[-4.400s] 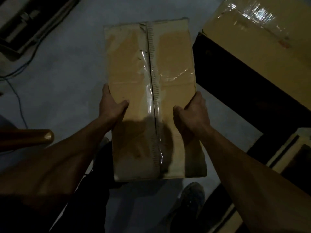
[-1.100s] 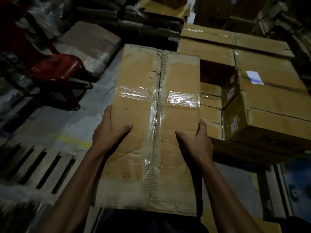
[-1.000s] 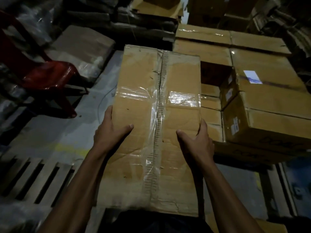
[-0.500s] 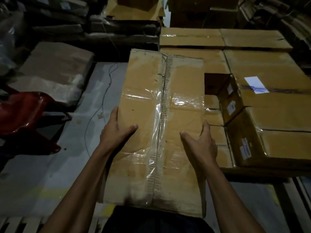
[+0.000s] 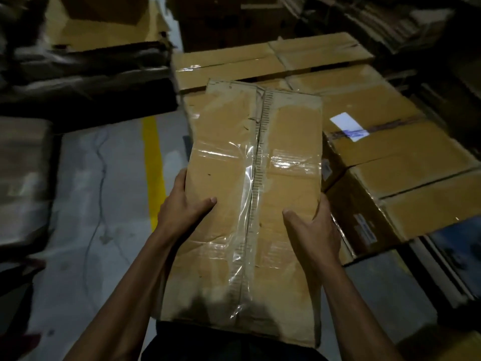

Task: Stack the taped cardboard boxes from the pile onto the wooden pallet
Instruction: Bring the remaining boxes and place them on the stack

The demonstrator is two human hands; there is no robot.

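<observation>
Dim warehouse or storeroom. Bare grey concrete floor [image 5: 86,230] with a painted yellow line [image 5: 154,162] running across it; taped cardboard boxes [image 5: 385,157] stacked close together at right, one bearing a white label [image 5: 348,126]. Flattened cardboard [image 5: 109,29] and dark wrapped bundles [image 5: 86,79] piled along the far side.
</observation>
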